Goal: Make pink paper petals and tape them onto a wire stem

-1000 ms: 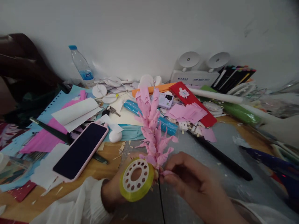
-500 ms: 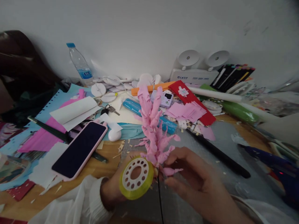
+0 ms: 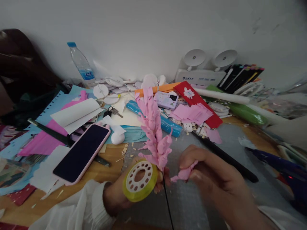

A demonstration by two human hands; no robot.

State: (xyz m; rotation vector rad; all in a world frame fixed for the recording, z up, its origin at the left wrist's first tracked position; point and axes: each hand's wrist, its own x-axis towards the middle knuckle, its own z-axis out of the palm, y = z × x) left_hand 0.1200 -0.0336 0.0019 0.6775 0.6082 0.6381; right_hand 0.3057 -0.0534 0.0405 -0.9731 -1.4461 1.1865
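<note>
Over the gray mat [image 3: 187,206], the right hand [image 3: 211,179] pinches a pink bud [image 3: 184,174] between thumb and fingers. A gap parts the bud from the tall pink flower [image 3: 155,137]. The left hand [image 3: 119,192] curls around the flower's low end, partly hidden by the yellow tape [image 3: 136,196]. A thin black wire [image 3: 168,201] runs down from there. To the right, a black stick [image 3: 227,158] lies across the mat. Left, brown table [image 3: 115,151] shows between the phone [image 3: 81,155] and the mat's edge. A bottle [image 3: 82,65] and a white lamp [image 3: 200,76] stand by the wall [image 3: 144,38].
</note>
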